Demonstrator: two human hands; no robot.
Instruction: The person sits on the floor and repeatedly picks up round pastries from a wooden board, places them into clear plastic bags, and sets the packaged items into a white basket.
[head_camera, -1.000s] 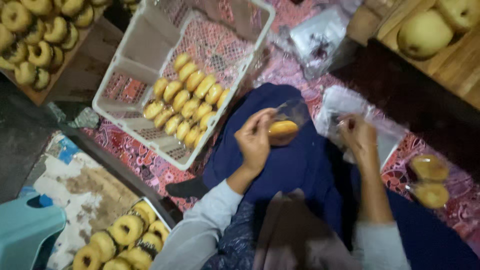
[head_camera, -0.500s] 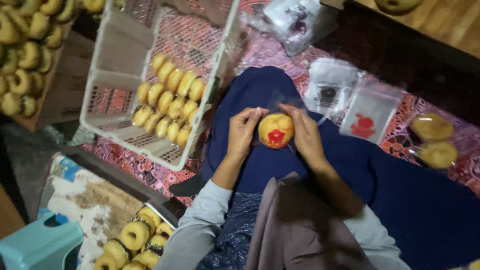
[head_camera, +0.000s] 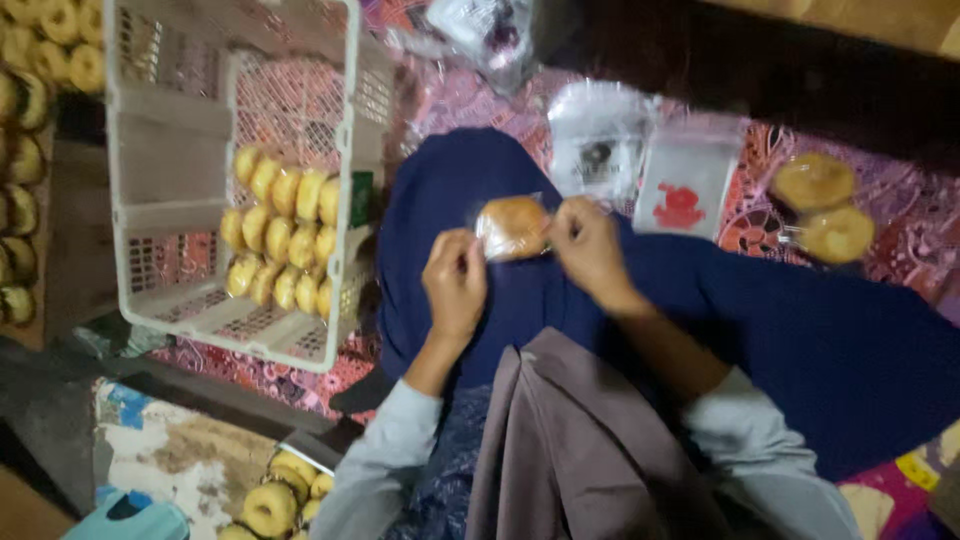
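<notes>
Over my dark blue lap, both hands hold one golden doughnut in a clear plastic bag (head_camera: 512, 226). My left hand (head_camera: 455, 283) pinches the bag's left edge with closed fingers. My right hand (head_camera: 588, 250) grips its right edge. A white plastic crate (head_camera: 170, 180) to the left holds rows of bagged doughnuts (head_camera: 285, 240). A small stack of empty clear bags with a red print (head_camera: 685, 185) lies just beyond my right hand.
Two bagged doughnuts (head_camera: 825, 210) lie on the patterned cloth at the right. More doughnuts sit on a tray at the far left (head_camera: 25, 90) and on another at the bottom left (head_camera: 275, 495). A crumpled plastic bag (head_camera: 490, 35) lies at the top.
The bagged doughnut has turned, so its red print no longer shows. Both hands have shifted to pinching the bag at its two sides. The view has swung left and down.
</notes>
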